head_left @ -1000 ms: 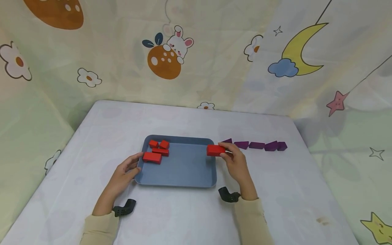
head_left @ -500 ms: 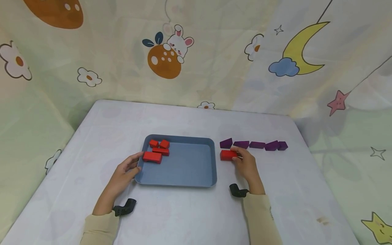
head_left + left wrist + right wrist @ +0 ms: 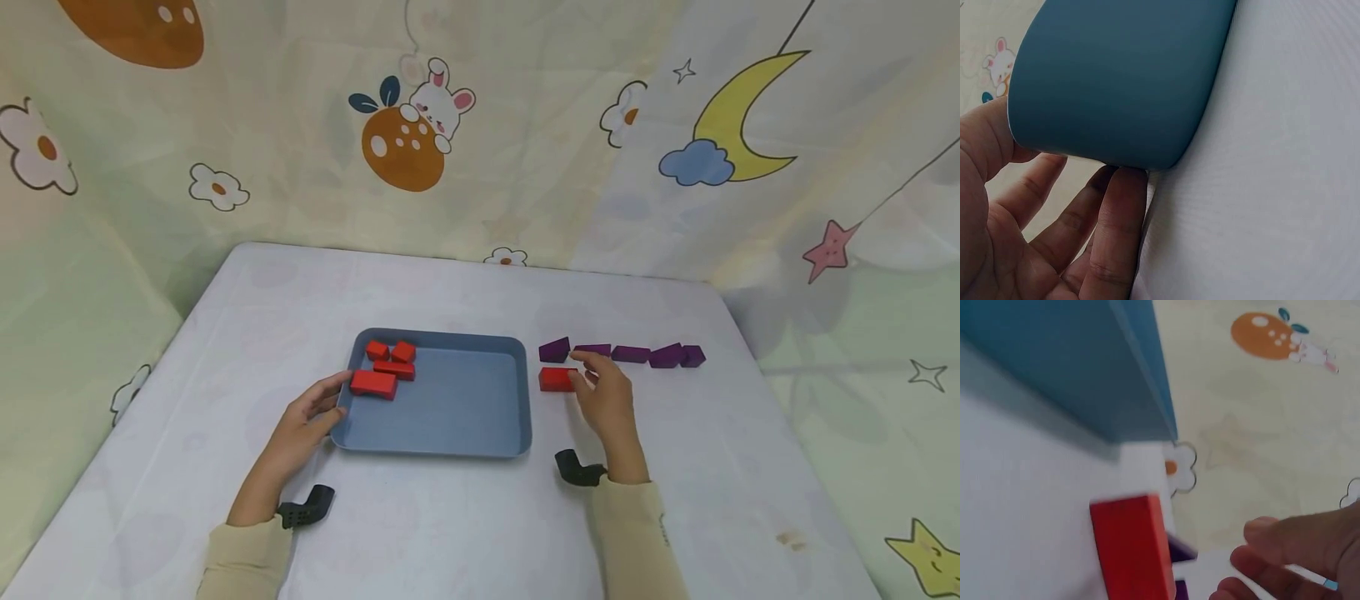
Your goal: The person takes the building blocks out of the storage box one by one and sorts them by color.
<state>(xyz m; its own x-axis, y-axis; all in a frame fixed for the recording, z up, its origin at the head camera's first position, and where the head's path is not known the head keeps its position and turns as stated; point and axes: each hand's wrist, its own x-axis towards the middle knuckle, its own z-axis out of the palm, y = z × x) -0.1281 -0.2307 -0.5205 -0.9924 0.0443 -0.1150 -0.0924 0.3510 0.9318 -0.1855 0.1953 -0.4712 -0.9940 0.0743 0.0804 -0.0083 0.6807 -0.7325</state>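
Observation:
At its left rim, the blue-grey tray (image 3: 457,454) is held by my left hand (image 3: 306,425), with fingers (image 3: 1119,219) bent against the outer wall in the left wrist view. Four red blocks are out of reach of neither hand: several red blocks (image 3: 373,383) lie inside the tray's left part. Right of the tray, another red block (image 3: 556,379) lies on the table. My right hand (image 3: 607,400) is just beside that block, thumb and fingers parted. In the right wrist view, a gap shows between the fingertips (image 3: 1262,526) and the red block.
Behind the lone red block, several purple blocks (image 3: 630,355) form a row on the white table (image 3: 465,533). A patterned cloth backdrop (image 3: 525,150) stands behind the table.
My right hand carried the red block rightward past the tray's edge, set it on the table and let go. The left hand and tray have stayed put.

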